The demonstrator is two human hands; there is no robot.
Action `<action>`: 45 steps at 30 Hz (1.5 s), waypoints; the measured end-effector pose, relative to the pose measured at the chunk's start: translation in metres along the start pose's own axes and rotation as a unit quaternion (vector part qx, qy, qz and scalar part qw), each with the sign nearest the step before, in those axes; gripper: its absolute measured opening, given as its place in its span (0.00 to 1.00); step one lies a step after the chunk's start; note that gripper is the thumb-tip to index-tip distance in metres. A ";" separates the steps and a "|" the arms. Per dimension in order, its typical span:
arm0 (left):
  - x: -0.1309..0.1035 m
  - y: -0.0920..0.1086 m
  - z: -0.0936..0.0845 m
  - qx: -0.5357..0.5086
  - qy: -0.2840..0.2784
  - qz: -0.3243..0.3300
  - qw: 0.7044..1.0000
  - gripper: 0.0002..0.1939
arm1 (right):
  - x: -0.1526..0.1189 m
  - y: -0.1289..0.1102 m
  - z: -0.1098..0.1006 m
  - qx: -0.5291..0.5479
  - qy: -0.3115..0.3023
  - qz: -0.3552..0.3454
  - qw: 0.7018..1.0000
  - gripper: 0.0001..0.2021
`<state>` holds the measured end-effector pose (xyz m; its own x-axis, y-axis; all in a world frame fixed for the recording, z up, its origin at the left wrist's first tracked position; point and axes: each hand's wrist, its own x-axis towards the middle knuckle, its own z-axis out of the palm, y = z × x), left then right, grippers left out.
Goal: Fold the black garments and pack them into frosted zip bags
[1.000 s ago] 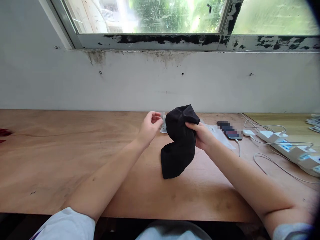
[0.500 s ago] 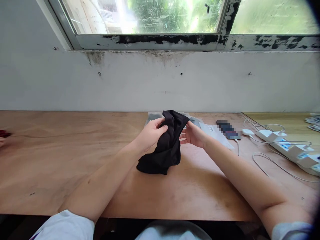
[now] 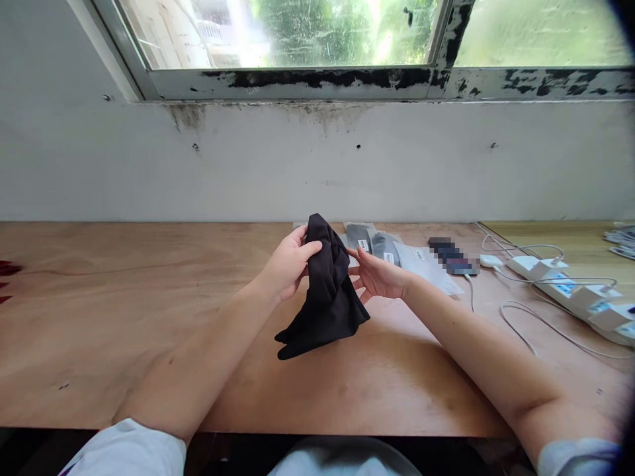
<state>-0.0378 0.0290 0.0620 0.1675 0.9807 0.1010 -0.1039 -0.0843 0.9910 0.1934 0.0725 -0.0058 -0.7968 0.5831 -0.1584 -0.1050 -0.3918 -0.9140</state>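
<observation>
A piece of soft black cloth (image 3: 330,291) hangs in folds above the table, its lower end splitting into two pointed tips at the left. My left hand (image 3: 290,261) pinches its upper part, with the thumb lying across the front. At the cloth's right edge is my right hand (image 3: 378,272), its fingers spread apart and their tips close to or touching the fabric. Whether a fingertip presses behind the cloth is hidden.
Behind the right hand lie several clear plastic packets (image 3: 384,248) with labels. Farther right are a blurred phone (image 3: 452,256) on a cable and a white power strip (image 3: 570,291) with plugs and loose cords. Dark red objects (image 3: 7,277) show at the table's left edge.
The cloth's upper right corner has come away from my right fingers and dropped. My left hand has shifted slightly left with the cloth. A hand at the far left has left view.
</observation>
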 end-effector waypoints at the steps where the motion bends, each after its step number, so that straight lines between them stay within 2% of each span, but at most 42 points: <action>1: 0.000 -0.001 -0.001 0.003 0.002 0.008 1.000 0.16 | -0.002 0.001 0.000 -0.024 -0.019 0.005 1.000 0.41; 4: 0.003 -0.002 -0.005 0.010 0.001 0.021 1.000 0.16 | -0.005 0.004 -0.003 -0.096 -0.044 0.010 0.994 0.59; 6: 0.004 0.000 -0.009 0.009 -0.007 0.021 1.000 0.17 | -0.005 0.005 -0.006 -0.138 -0.026 -0.004 0.990 0.61; 8: 0.003 0.005 -0.012 0.003 -0.023 0.020 1.000 0.19 | -0.004 0.004 -0.011 -0.178 0.019 -0.029 0.983 0.55; 11: -0.002 0.014 -0.015 -0.012 -0.052 0.025 0.998 0.22 | -0.003 0.000 -0.020 -0.221 0.127 -0.075 0.964 0.37; 13: -0.004 0.018 -0.017 -0.015 -0.073 0.029 0.997 0.23 | -0.001 -0.002 -0.027 -0.212 0.186 -0.101 0.954 0.25; 15: -0.004 0.018 -0.017 -0.013 -0.096 0.026 0.995 0.23 | 0.001 -0.002 -0.032 -0.171 0.210 -0.108 0.957 0.17; 17: -0.003 0.015 -0.018 -0.012 -0.115 0.014 0.993 0.23 | 0.002 -0.001 -0.034 -0.112 0.200 -0.095 0.969 0.17; 21: 0.003 0.009 -0.020 -0.013 -0.108 -0.024 0.994 0.19 | 0.001 0.001 -0.032 -0.029 0.122 -0.047 0.991 0.28; 23: 0.006 0.008 -0.022 -0.002 -0.109 -0.046 0.993 0.16 | -0.002 0.000 -0.030 -0.042 0.097 -0.041 0.994 0.32; 25: 0.008 0.007 -0.024 0.024 -0.106 -0.053 0.993 0.15 | -0.005 -0.004 -0.029 -0.080 0.098 -0.039 0.991 0.34; 31: 0.016 0.004 -0.033 0.185 -0.040 0.041 0.981 0.13 | -0.017 -0.028 -0.032 -0.211 0.192 -0.089 0.954 0.16; 33: 0.016 0.006 -0.036 0.210 -0.034 0.056 0.976 0.16 | -0.024 -0.037 -0.028 -0.256 0.233 -0.125 0.930 0.12; 36: 0.011 0.015 -0.040 0.227 -0.037 0.088 0.969 0.31 | -0.038 -0.053 -0.013 -0.332 0.281 -0.187 0.881 0.09; 37: 0.008 0.019 -0.040 0.231 -0.038 0.103 0.967 0.33 | -0.044 -0.058 -0.006 -0.353 0.287 -0.201 0.867 0.09; 38: 0.005 0.024 -0.041 0.235 -0.041 0.119 0.964 0.32 | -0.051 -0.063 0.002 -0.369 0.287 -0.210 0.859 0.09; 42: -0.010 0.044 -0.045 0.226 -0.064 0.165 0.958 0.17 | -0.083 -0.080 0.030 -0.396 0.265 -0.237 0.847 0.10; 45: -0.017 0.053 -0.048 0.191 -0.071 0.179 0.963 0.15 | -0.103 -0.088 0.041 -0.402 0.253 -0.259 0.841 0.11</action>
<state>-0.0937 0.0162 0.1086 0.3222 0.8453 0.4263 0.1833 -0.4975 0.8479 0.2599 0.0176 0.1063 -0.3912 0.8357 0.3855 0.2389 0.4967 -0.8344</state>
